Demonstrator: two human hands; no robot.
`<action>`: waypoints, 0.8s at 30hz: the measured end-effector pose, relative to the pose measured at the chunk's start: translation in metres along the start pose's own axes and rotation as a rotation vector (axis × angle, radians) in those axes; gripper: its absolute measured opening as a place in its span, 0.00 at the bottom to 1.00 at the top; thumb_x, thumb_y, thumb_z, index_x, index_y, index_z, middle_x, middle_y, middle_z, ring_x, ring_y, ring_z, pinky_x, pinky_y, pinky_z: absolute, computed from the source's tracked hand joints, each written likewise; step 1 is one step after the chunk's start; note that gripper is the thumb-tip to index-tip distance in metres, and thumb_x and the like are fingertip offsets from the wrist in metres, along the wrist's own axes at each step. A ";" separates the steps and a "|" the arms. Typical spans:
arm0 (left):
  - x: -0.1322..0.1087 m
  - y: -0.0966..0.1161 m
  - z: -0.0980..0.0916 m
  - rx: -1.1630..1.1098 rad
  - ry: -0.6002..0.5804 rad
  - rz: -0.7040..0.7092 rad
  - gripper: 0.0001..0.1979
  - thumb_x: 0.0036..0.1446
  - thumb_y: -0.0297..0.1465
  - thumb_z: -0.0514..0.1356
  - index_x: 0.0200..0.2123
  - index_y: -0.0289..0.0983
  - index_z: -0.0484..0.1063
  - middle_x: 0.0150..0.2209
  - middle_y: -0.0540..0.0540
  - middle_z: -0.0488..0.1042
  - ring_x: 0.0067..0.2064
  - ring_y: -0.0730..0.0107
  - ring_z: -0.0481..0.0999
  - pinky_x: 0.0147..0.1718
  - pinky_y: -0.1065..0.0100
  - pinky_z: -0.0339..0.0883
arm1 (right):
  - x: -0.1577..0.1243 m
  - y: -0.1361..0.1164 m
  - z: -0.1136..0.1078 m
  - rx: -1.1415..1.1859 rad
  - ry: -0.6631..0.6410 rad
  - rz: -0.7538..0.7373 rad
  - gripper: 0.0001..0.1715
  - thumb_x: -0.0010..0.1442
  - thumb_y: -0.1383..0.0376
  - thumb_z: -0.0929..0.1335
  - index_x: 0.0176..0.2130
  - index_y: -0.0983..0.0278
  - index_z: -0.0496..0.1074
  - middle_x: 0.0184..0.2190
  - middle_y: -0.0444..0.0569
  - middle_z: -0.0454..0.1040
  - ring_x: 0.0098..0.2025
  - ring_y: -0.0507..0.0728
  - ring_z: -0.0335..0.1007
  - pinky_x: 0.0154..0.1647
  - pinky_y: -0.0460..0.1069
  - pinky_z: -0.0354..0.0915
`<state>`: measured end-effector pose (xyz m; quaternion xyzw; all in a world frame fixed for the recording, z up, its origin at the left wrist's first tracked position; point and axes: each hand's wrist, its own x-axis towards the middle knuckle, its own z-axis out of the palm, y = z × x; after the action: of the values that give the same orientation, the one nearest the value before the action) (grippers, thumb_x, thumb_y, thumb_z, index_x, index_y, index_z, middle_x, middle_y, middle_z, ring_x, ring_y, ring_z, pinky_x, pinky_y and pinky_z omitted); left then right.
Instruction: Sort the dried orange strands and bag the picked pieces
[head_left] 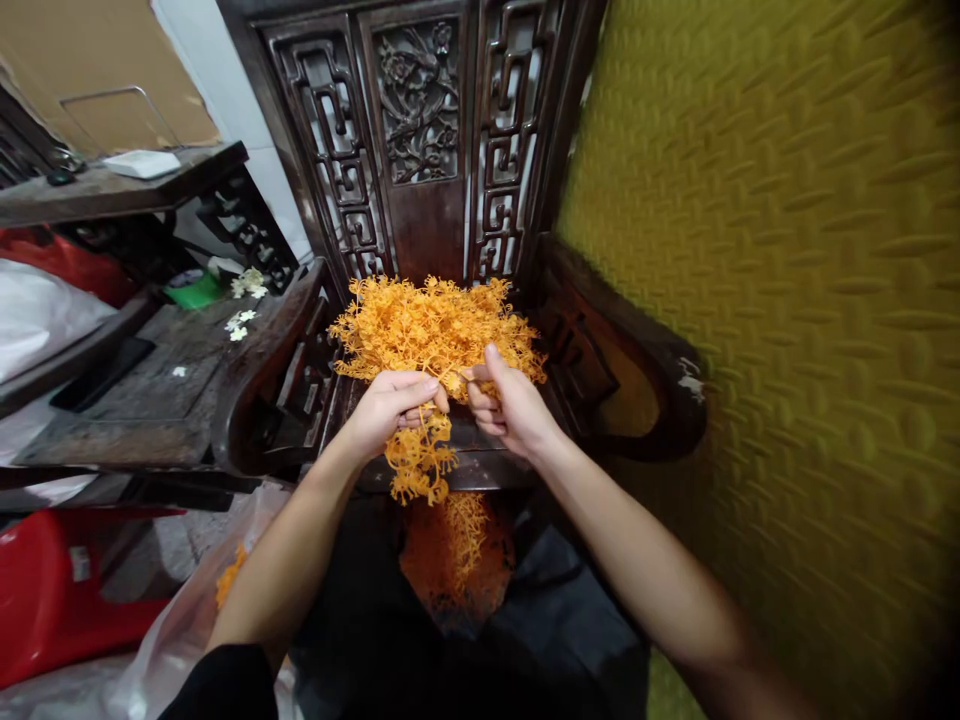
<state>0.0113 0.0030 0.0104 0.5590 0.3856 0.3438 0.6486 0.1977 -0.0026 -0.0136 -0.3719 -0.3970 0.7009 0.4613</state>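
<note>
A large heap of orange plastic sprigs [431,320] lies on the seat of a dark carved wooden chair [427,225]. In front of the heap, my left hand [394,408] is closed round a sprig, and a bunch of orange sprigs [420,465] hangs below its fingers. Close beside it, my right hand [510,402] has its fingers curled in with the thumb raised, at the end of the same strand. What exactly its fingertips pinch is too small to make out. More orange sprigs [466,535] show lower down, below the seat's front edge.
To the left, a dark wooden side table [142,400] bears a green tape roll [195,288] and small cream flowers [240,322]. A red plastic stool [56,590] and a clear plastic bag [180,620] stand low left. A yellow textured surface [787,300] rises at the right.
</note>
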 end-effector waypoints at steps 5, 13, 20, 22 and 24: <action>0.004 -0.004 0.004 0.000 0.058 0.039 0.20 0.55 0.45 0.66 0.26 0.32 0.75 0.17 0.55 0.52 0.19 0.81 0.48 0.19 0.73 0.39 | 0.001 0.007 0.004 -0.327 0.051 -0.281 0.27 0.55 0.45 0.74 0.25 0.64 0.67 0.20 0.40 0.61 0.21 0.47 0.53 0.19 0.43 0.49; -0.004 0.007 -0.027 -0.160 0.483 0.312 0.16 0.57 0.40 0.63 0.24 0.36 0.67 0.19 0.56 0.49 0.19 0.80 0.52 0.18 0.74 0.47 | 0.007 -0.026 -0.043 0.168 0.399 -0.284 0.18 0.52 0.62 0.69 0.27 0.59 0.53 0.15 0.33 0.50 0.14 0.45 0.38 0.12 0.42 0.40; 0.010 -0.010 -0.008 -0.060 0.381 0.232 0.17 0.59 0.44 0.64 0.30 0.35 0.74 0.20 0.52 0.63 0.20 0.80 0.58 0.18 0.75 0.48 | 0.002 -0.015 -0.028 0.135 0.109 -0.208 0.11 0.49 0.66 0.64 0.37 0.61 0.66 0.21 0.39 0.71 0.12 0.47 0.51 0.11 0.45 0.57; 0.013 -0.014 -0.007 -0.013 0.383 0.231 0.18 0.60 0.46 0.63 0.32 0.35 0.75 0.22 0.51 0.68 0.20 0.80 0.62 0.18 0.75 0.52 | 0.003 -0.009 -0.023 0.073 0.080 -0.234 0.15 0.47 0.68 0.64 0.37 0.64 0.72 0.22 0.42 0.72 0.14 0.48 0.54 0.12 0.47 0.61; 0.014 -0.017 -0.007 0.017 0.360 0.242 0.19 0.61 0.47 0.62 0.33 0.36 0.76 0.24 0.50 0.70 0.21 0.78 0.65 0.20 0.75 0.56 | 0.004 -0.004 -0.021 -0.005 0.061 -0.260 0.18 0.47 0.69 0.63 0.37 0.67 0.77 0.21 0.43 0.71 0.16 0.49 0.58 0.13 0.47 0.63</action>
<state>0.0118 0.0162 -0.0086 0.5363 0.4283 0.5099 0.5186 0.2171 0.0064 -0.0190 -0.3395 -0.4295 0.6225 0.5593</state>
